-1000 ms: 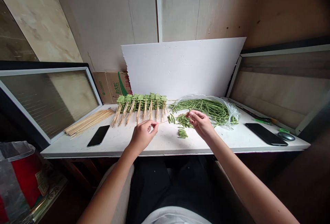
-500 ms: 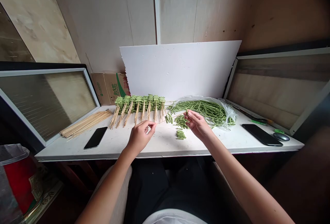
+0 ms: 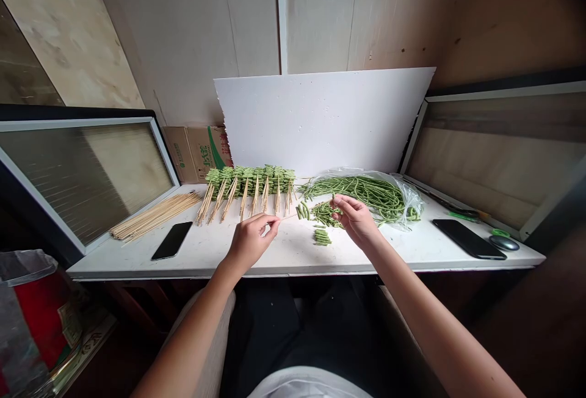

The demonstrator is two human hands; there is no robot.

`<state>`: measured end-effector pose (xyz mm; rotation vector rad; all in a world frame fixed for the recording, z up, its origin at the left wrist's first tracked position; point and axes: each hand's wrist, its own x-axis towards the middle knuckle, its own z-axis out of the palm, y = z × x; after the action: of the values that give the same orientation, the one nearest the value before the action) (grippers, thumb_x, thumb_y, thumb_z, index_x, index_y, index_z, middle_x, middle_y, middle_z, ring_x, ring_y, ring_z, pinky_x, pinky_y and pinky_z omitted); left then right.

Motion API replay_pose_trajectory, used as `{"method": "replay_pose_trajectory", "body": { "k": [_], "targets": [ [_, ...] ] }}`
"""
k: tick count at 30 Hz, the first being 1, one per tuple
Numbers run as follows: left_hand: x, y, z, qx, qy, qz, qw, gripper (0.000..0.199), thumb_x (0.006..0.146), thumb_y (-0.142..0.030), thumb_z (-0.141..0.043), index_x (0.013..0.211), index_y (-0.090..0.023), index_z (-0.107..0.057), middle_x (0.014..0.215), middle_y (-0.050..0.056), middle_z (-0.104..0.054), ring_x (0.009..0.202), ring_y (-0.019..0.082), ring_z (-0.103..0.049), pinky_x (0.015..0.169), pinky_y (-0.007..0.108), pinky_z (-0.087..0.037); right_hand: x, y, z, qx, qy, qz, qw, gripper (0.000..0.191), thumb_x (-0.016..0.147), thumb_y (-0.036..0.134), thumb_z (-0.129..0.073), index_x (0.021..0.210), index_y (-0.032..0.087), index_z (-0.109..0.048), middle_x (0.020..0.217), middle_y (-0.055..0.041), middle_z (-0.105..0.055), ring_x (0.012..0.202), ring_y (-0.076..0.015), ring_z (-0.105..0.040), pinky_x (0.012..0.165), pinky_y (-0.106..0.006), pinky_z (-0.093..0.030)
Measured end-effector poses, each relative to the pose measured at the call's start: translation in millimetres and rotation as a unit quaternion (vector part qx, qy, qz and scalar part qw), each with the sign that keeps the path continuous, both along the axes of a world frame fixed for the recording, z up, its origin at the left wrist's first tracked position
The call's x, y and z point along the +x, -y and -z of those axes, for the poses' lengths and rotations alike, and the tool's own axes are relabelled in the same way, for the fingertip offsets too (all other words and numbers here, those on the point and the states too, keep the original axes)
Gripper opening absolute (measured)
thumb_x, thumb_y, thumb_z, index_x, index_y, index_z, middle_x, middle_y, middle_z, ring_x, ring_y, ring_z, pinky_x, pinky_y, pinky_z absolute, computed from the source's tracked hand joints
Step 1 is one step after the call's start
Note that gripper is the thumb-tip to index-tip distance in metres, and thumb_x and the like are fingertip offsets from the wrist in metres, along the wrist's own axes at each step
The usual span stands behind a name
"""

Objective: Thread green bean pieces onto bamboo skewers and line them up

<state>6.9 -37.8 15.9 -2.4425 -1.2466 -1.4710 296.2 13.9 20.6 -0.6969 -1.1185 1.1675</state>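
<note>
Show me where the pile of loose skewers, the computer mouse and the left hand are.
Loose skewers (image 3: 155, 217): head view, middle of the pile.
Computer mouse (image 3: 504, 242): head view, top of its shell.
Left hand (image 3: 251, 240): head view, back of the hand.

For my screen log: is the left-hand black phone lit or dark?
Dark: the flat black rectangular phone on the white table shows a plain black face, no glow.

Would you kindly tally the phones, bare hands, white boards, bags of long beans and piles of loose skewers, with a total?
Left phone, right phone: 2
Left hand, right hand: 2
White board: 1
Bag of long beans: 1
Pile of loose skewers: 1
Total: 7
</note>
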Motion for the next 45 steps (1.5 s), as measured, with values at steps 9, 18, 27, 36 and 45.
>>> {"method": "replay_pose_trajectory", "body": {
  "k": [9, 18, 27, 36, 45],
  "targets": [
    [-6, -3, 1.6, -0.003, 0.010, -0.004, 1.000, 0.015, 0.099, -0.024, -0.061, 0.099, -0.021, -0.076, 0.090, 0.005, -0.075, 0.067, 0.014, -0.057, 0.062, 0.023, -0.047, -11, 5, 3.4, 0.013, -0.006, 0.029, 0.999, 0.032, 0.066, 0.048, -0.096, 0.085, 0.027, -0.081, 0.087, -0.0022, -0.071, 0.071, -0.0148, -0.060, 0.060, -0.030, -0.047],
    [3, 1, -2.0, 0.024, 0.008, 0.017, 1.000, 0.013, 0.099, -0.022, -0.062, 0.097, -0.020, -0.075, 0.088, 0.004, -0.074, 0.064, 0.012, -0.053, 0.060, 0.023, -0.046, -34, 15, 12.8, 0.028, 0.047, -0.004, 0.998, 0.026, 0.073, 0.046, -0.091, 0.074, 0.023, -0.079, 0.092, -0.0043, -0.074, 0.071, -0.0151, -0.058, 0.068, -0.031, -0.048],
    [4, 1, -0.2, 0.025, -0.005, 0.003, 1.000, 0.013, 0.099, -0.022, -0.062, 0.098, -0.022, -0.074, 0.087, 0.002, -0.075, 0.064, 0.013, -0.059, 0.063, 0.024, -0.046, -40, 14, 19.7, -0.004, 0.057, -0.017, 0.998, 0.029, 0.073, 0.048, -0.091, 0.082, 0.022, -0.081, 0.096, -0.0037, -0.074, 0.064, -0.0114, -0.053, 0.066, -0.029, -0.048],
    [-2, -8, 4.7, 0.007, 0.021, -0.038, 0.999, 0.014, 0.098, -0.025, -0.063, 0.101, -0.021, -0.076, 0.089, 0.003, -0.076, 0.061, 0.012, -0.054, 0.060, 0.024, -0.046, 5, -13, 26.0, 0.135, 0.360, 0.006, 0.923, 0.029, 0.091, 0.046, -0.074, 0.110, 0.025, -0.081, 0.108, -0.0098, -0.078, 0.096, -0.0271, -0.069, 0.078, -0.037, -0.054],
    [-1, -12, 9.1, -0.013, 0.022, -0.032, 0.999, 0.013, 0.098, -0.025, -0.063, 0.100, -0.021, -0.075, 0.089, 0.004, -0.076, 0.063, 0.013, -0.058, 0.062, 0.025, -0.046, 23, -39, 81.3, 0.205, 0.688, 0.161, 0.678, 0.033, 0.102, 0.020, -0.051, 0.113, 0.018, -0.082, 0.099, -0.0165, -0.075, 0.101, -0.0346, -0.058, 0.080, -0.042, -0.050]
  ]
}}
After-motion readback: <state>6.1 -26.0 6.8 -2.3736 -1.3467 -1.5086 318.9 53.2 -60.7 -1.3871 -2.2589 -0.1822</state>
